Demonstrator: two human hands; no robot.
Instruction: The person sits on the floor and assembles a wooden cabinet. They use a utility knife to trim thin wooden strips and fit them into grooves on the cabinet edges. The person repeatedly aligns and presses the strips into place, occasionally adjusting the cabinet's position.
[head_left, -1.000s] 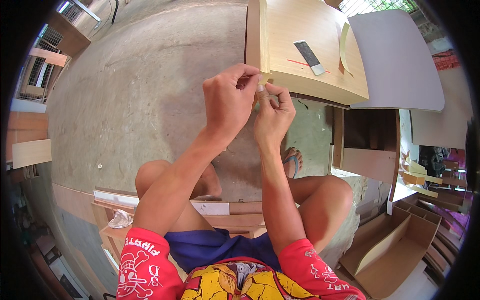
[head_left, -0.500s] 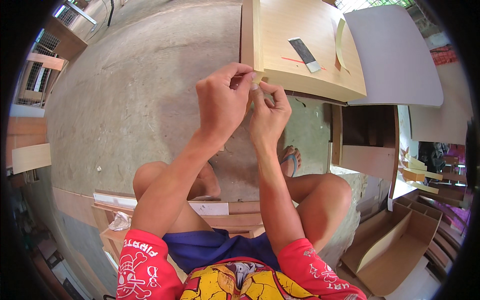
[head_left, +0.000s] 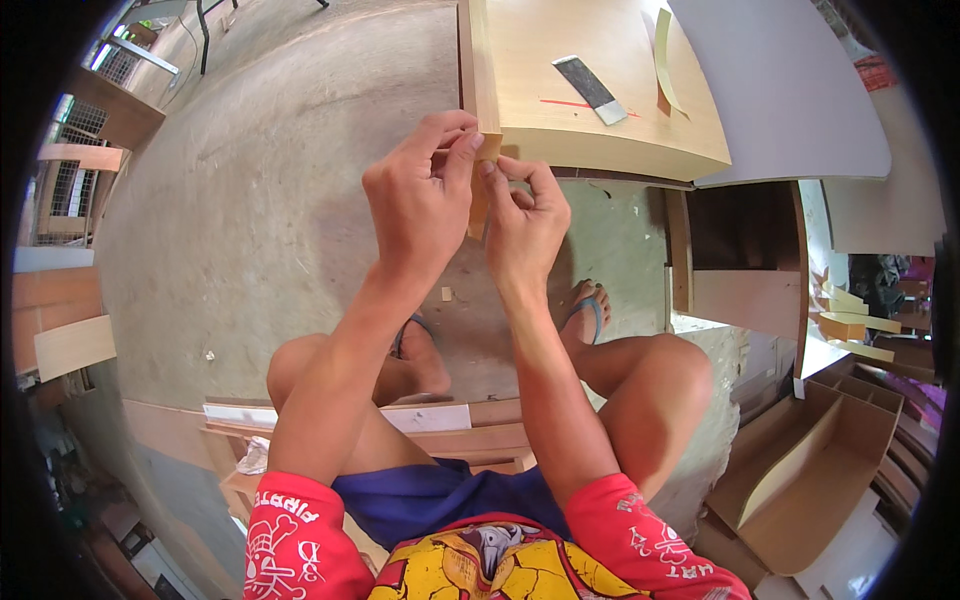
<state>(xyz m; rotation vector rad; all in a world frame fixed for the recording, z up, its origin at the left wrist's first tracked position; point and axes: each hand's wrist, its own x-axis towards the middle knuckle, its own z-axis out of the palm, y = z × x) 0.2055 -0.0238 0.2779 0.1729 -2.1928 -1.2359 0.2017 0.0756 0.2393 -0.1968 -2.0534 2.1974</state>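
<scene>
Two bare hands, one left hand and one right hand, have one narrow tan strip between them. One wood-grain panel piece bears one flat black-and-white blade, one curled pale strip and one red line. Two feet, one left and one right, two red sleeves, one left and one right, and one rounded grey board are visible.

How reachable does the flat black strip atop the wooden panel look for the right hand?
Probably yes: the strip lies uncovered on the panel, beyond the right hand, with nothing blocking, though that hand seems busy at the panel's corner.
</scene>
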